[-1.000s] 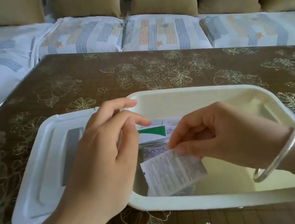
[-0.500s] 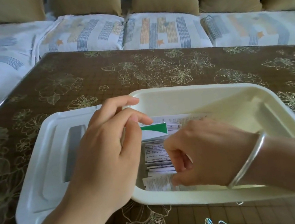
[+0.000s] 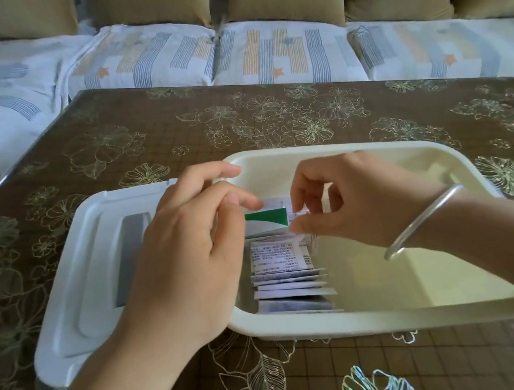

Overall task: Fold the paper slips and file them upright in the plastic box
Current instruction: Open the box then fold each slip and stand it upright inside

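Both hands work over the left end of the cream rectangular plastic box (image 3: 366, 321). The left hand (image 3: 189, 263) pinches the left end of a green-and-white folded paper slip (image 3: 265, 220) between thumb and curled fingers. The right hand (image 3: 349, 205), with a silver bangle (image 3: 424, 221) on its wrist, pinches the slip's right end.

That slip sits at the far end of a row of white printed folded slips (image 3: 291, 285) packed on edge along the box's left wall, some tilted rather than upright. Nothing visible braces the row on its right. If the hands let go before the slip is seated, it may flop over or spring open, and a hard push down could knock its neighbours flat.

A white plastic lid (image 3: 89, 278) lies on the brown flowered desk (image 3: 174, 133), just beside the box.
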The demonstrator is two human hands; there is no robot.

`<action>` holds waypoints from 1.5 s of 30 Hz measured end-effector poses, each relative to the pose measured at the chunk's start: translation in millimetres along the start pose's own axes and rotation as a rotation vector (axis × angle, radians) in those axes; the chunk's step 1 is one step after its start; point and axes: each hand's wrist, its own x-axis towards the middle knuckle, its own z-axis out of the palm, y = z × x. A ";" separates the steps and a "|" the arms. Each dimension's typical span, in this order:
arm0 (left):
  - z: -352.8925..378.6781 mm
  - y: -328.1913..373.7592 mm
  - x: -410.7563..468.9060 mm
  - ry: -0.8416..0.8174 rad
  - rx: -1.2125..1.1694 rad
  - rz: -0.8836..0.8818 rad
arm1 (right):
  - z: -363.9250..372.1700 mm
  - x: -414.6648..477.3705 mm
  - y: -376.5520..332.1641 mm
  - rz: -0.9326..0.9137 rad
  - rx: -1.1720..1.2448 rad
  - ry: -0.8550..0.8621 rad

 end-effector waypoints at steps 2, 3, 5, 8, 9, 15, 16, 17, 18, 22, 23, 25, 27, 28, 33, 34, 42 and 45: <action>-0.3 0.0 0.3 -0.003 0.001 0.001 | 4.6 3.4 2.6 -0.022 -0.012 -0.003; -0.6 0.1 0.1 -0.008 0.002 0.001 | 7.3 4.4 2.8 -0.031 -0.026 -0.016; -0.9 0.0 -0.2 -0.011 0.001 0.004 | 12.9 5.1 1.5 -0.050 -0.077 -0.051; -1.4 -0.7 0.1 -0.004 0.010 0.021 | 19.1 6.6 -1.4 -0.083 -0.222 -0.040; -1.4 -0.7 0.5 -0.004 0.014 0.024 | 19.2 7.4 -1.9 -0.087 -0.235 -0.009; -5.0 5.9 2.6 0.036 0.082 0.034 | -4.0 -0.8 6.0 0.086 0.183 0.051; -7.5 8.8 3.9 0.054 0.159 0.054 | -8.6 -5.5 6.5 0.142 0.340 0.053; -10.4 11.7 4.8 0.073 0.261 0.085 | -11.9 -10.2 7.2 0.194 0.508 0.054; -13.9 16.1 5.7 0.096 0.365 0.128 | -15.7 -15.2 7.9 0.242 0.675 0.043; -27.1 40.0 9.8 0.074 0.390 0.150 | -24.3 -28.1 7.8 0.348 1.167 -0.065; -29.2 48.2 11.8 0.016 0.274 0.094 | -25.8 -30.4 6.5 0.343 1.216 -0.080; -29.6 58.5 17.6 -0.095 0.099 0.044 | -26.0 -32.9 1.8 0.325 1.273 -0.104; -26.1 63.3 24.7 -0.140 -0.019 0.055 | -24.3 -33.4 -4.7 0.302 1.279 -0.122; -23.7 64.6 28.2 -0.147 -0.072 0.050 | -23.5 -33.3 -7.3 0.289 1.274 -0.127; -24.2 58.0 43.8 -0.126 -0.095 0.073 | -27.1 -27.8 -0.6 0.245 1.101 -0.151; -27.6 55.7 47.3 -0.147 -0.095 0.073 | -28.7 -27.1 4.7 0.244 0.990 -0.170; -22.9 53.8 63.7 -0.497 0.231 0.246 | -1.9 -25.6 9.7 0.225 0.553 -0.744; -19.6 55.6 69.8 -0.613 0.281 0.300 | 2.0 -22.5 11.0 0.220 0.515 -0.791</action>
